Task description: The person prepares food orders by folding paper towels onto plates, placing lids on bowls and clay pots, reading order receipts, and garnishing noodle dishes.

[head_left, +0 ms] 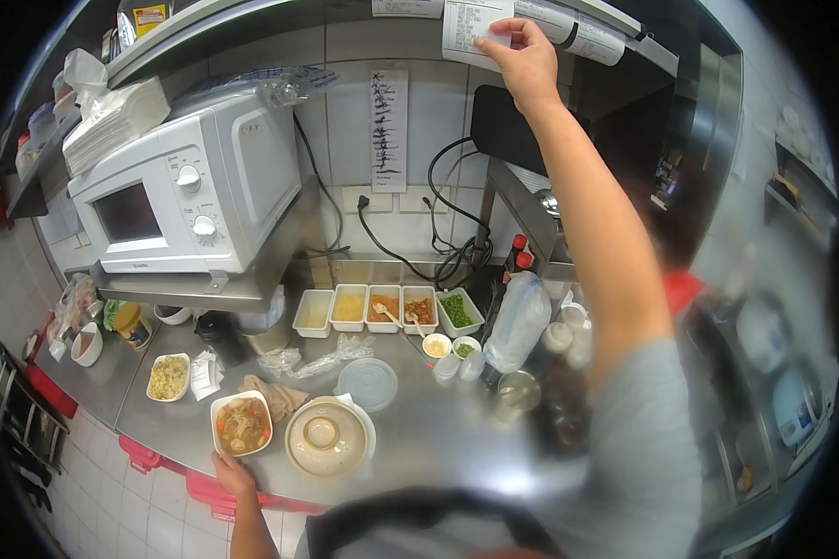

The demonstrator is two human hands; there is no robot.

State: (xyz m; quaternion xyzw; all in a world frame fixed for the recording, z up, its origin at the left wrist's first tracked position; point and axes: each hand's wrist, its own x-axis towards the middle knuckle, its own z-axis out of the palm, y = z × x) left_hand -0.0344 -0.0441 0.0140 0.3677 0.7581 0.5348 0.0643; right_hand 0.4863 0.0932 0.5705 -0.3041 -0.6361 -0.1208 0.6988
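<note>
My right hand (pixel 524 63) is raised high, thumb and fingers pinching a printed paper slip (pixel 466 35) at the metal rail above the counter. Down at the front edge, my left hand (pixel 235 474) grips the lower rim of a white square bowl (pixel 217 430) of brown stew with orange pieces. Part of its fingers is hidden beneath the bowl. Just right of that bowl sits a lidded beige clay pot (pixel 326 438), with a crumpled brown cloth (pixel 281 396) behind. A round translucent lid (pixel 367 384) lies flat beyond the pot.
A white microwave (pixel 242 168) stands on a raised shelf at left. Several white tubs of toppings (pixel 349 308) line the wall. Bottles and a plastic-wrapped bundle (pixel 515 326) stand right of them. Another food bowl (pixel 169 377) lies at left. Black cables (pixel 452 270) hang behind.
</note>
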